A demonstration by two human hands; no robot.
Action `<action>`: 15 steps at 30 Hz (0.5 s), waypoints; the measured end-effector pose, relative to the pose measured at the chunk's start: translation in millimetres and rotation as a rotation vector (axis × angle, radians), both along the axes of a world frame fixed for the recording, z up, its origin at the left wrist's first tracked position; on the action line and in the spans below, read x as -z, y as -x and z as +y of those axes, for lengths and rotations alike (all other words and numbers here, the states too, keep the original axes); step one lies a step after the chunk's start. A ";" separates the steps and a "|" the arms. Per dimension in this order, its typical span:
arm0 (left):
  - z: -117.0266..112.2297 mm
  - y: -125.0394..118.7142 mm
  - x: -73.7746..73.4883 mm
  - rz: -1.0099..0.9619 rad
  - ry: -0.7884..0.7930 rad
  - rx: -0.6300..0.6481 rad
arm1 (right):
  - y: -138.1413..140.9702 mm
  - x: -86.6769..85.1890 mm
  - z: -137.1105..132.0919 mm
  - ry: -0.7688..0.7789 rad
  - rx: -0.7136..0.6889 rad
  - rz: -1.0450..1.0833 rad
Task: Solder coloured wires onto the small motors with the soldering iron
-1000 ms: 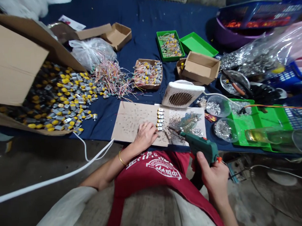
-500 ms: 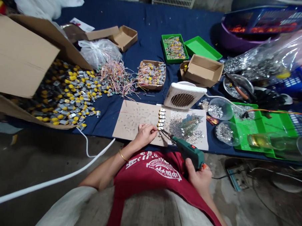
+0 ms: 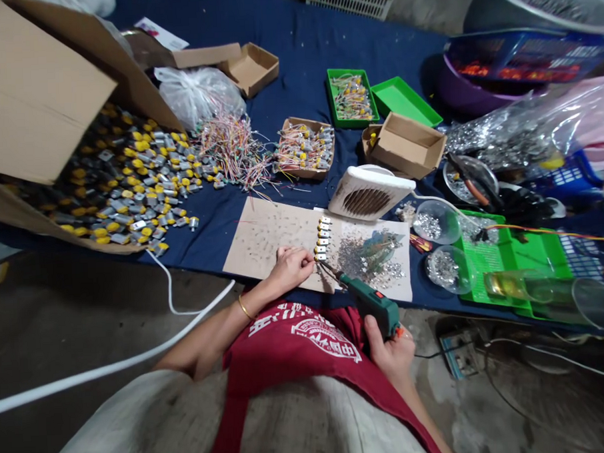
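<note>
My right hand [image 3: 393, 351] is wrapped around the handle of a green soldering gun [image 3: 369, 302]. The gun's thin tip points left, close to the nearest of several small yellow-and-silver motors [image 3: 323, 239] standing in a row. My left hand [image 3: 292, 267] rests on the brown board [image 3: 262, 229], its fingers pinched together beside the near end of that row. What those fingers hold is too small to make out. Just right of the row, small metal bits [image 3: 366, 257] lie scattered on the board.
A white fan [image 3: 373, 193] stands behind the board. On the left, a large carton [image 3: 35, 84] spills many motors [image 3: 145, 186]; wired pieces [image 3: 233, 149] lie beyond. To the right are clear bowls [image 3: 448, 268] of metal parts and green trays [image 3: 503, 258]. A white cable [image 3: 137, 357] crosses in front.
The view has shifted slightly. The soldering gun and my right hand have moved a little left and down, while my left hand stays in nearly the same place, still pinched.
</note>
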State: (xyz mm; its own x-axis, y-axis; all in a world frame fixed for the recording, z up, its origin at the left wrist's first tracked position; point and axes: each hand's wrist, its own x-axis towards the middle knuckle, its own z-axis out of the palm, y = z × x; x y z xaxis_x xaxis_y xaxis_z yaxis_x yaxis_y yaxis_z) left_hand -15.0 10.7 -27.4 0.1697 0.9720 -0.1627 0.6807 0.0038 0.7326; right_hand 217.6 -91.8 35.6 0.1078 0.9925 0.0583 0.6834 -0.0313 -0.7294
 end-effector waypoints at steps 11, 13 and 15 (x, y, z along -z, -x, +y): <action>1.3 1.0 -2.1 0.004 0.014 0.023 | 3.1 -3.1 5.7 -0.026 0.010 0.033; 1.3 0.9 -1.7 0.009 0.009 0.023 | 2.2 -1.9 5.6 -0.026 -0.002 0.021; 1.2 0.8 -1.4 0.011 0.006 0.022 | 1.1 -0.6 5.4 -0.030 -0.013 0.008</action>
